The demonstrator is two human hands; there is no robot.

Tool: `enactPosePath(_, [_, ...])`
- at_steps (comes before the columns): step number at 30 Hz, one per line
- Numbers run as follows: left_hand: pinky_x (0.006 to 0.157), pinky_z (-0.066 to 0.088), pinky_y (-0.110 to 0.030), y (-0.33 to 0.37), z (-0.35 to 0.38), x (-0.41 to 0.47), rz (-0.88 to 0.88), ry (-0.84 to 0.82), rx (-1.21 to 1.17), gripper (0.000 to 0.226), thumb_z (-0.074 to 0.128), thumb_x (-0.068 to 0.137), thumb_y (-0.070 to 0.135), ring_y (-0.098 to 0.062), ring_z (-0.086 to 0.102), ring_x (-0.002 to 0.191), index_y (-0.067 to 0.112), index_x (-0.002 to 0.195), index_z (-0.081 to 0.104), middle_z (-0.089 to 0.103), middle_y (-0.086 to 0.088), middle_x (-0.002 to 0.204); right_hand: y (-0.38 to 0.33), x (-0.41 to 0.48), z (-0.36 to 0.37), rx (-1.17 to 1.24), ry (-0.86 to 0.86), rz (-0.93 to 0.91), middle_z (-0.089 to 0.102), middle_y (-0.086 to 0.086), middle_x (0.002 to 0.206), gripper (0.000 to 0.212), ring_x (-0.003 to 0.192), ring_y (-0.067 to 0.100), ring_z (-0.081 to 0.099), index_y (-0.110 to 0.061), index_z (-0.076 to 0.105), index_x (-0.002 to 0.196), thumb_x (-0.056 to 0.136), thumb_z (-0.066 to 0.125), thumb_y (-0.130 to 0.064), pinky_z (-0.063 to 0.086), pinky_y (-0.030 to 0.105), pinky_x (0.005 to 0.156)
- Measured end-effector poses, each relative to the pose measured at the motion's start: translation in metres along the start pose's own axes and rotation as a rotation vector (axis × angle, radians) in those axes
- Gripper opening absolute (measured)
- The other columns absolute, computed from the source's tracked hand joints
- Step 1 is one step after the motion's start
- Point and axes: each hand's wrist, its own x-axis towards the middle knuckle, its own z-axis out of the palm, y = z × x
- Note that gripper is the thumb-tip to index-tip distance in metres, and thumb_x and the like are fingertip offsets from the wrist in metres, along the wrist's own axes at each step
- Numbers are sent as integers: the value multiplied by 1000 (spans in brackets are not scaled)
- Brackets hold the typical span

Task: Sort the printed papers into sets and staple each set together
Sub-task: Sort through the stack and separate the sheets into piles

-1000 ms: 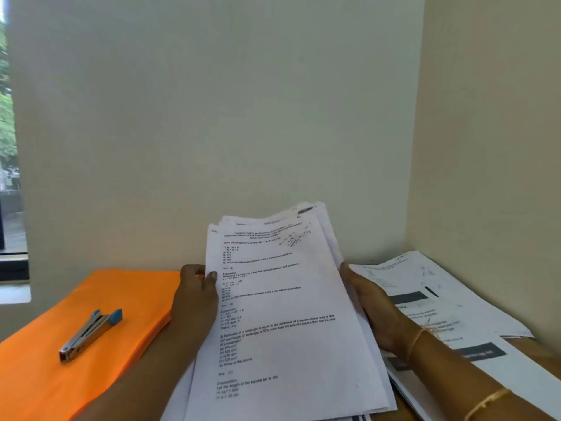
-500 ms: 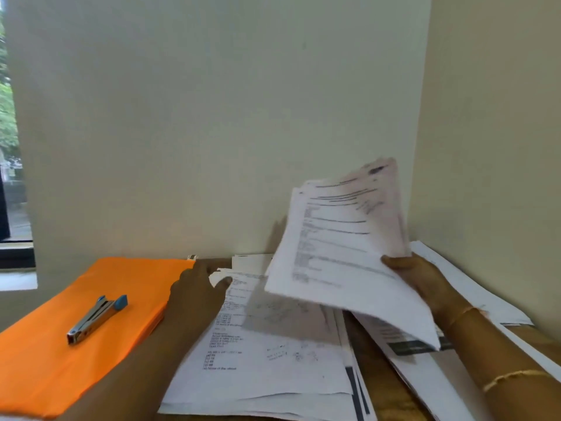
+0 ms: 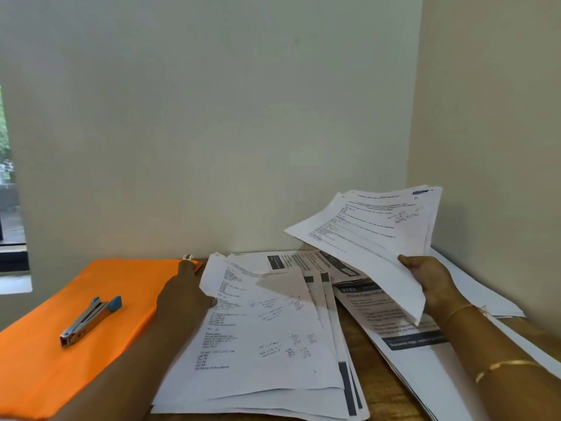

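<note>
My right hand [image 3: 432, 284] grips a sheaf of printed papers [image 3: 373, 238] by its near edge and holds it up in the air at the right, above the table. My left hand [image 3: 185, 294] rests on the left edge of a loose pile of printed papers [image 3: 267, 335] lying on the table, fingers curled around the top sheet's edge. A second spread of printed sheets [image 3: 403, 332] with dark bands lies under my right forearm. A silver stapler [image 3: 89, 320] with a blue tip lies on an orange folder [image 3: 60, 354] at the left, untouched.
Walls close the table in at the back and at the right, forming a corner. A window [image 3: 9, 208] shows at the far left. A strip of brown table top [image 3: 373, 378] shows between the two paper piles.
My right hand has lifted the sheaf off the pile and carried it to the right and upward. My left hand let go of the sheaf and now sits on the pile left on the table.
</note>
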Motion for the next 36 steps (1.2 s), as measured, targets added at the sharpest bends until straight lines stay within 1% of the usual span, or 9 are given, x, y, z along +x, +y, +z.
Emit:
enactPosePath(2, [63, 34, -30, -1, -3, 4, 5, 54, -22, 46, 72, 81, 18, -26, 57, 94, 9, 119, 49, 62, -12, 109, 3, 6, 0, -5, 62, -64, 63, 18, 112, 37, 91, 36, 62, -7, 53, 126, 90, 53, -7, 56, 42, 66])
enactPosePath(4, [57, 32, -29, -4, -5, 7, 19, 109, -34, 19, 67, 84, 22, -19, 54, 80, 18, 100, 57, 64, -5, 100, 3, 7, 2, -56, 119, -173, 62, 16, 116, 39, 95, 34, 59, -8, 53, 129, 90, 53, -3, 52, 44, 77])
enactPosePath(6, [54, 32, -28, -6, -6, 8, 33, 169, -55, 6, 63, 87, 26, -18, 51, 74, 23, 86, 59, 64, -2, 88, 4, 8, 4, -139, 155, -269, 58, 13, 120, 42, 98, 31, 56, -8, 49, 132, 91, 51, 0, 48, 43, 87])
enactPosePath(10, [52, 31, -31, -2, -6, 8, 148, 301, -166, 11, 51, 96, 26, -25, 51, 68, 15, 94, 53, 57, -3, 73, 6, 8, 8, -265, 190, -406, 55, 7, 115, 42, 101, 26, 51, -9, 48, 134, 93, 46, 1, 42, 36, 91])
enactPosePath(16, [59, 34, -35, 3, -7, 6, 206, 447, -290, 15, 44, 98, 23, -37, 55, 77, 11, 106, 49, 60, -14, 85, 5, 9, 6, -265, 236, -498, 58, 10, 124, 38, 106, 29, 53, -11, 52, 130, 94, 43, 0, 44, 34, 91])
enactPosePath(25, [65, 35, -35, 2, -7, 6, 149, 429, -368, 16, 44, 99, 20, -31, 52, 82, 8, 108, 49, 61, -13, 95, 6, 8, 9, -288, 286, -551, 59, 10, 127, 40, 114, 30, 54, -13, 51, 133, 95, 43, -4, 46, 41, 98])
enactPosePath(31, [71, 43, -39, 5, -7, 5, 129, 430, -416, 17, 43, 99, 21, -32, 54, 85, 9, 110, 49, 59, -8, 94, 7, 6, 12, -310, 276, -535, 57, 11, 129, 40, 117, 32, 52, -12, 50, 134, 96, 43, -4, 45, 42, 100])
enactPosePath(33, [69, 41, -38, 8, -6, 3, 132, 429, -434, 18, 43, 99, 20, -30, 53, 83, 7, 111, 49, 58, -7, 93, 8, 3, 17, -245, 228, -464, 58, 12, 126, 39, 108, 30, 55, -10, 50, 133, 95, 44, -2, 46, 38, 95])
enactPosePath(36, [71, 47, -42, 12, -4, 2, 126, 406, -446, 17, 43, 99, 19, -33, 56, 84, 8, 110, 48, 59, -9, 93, 9, -8, 28, -106, 61, -281, 61, 11, 106, 36, 81, 23, 58, -5, 50, 129, 94, 49, 1, 49, 32, 70])
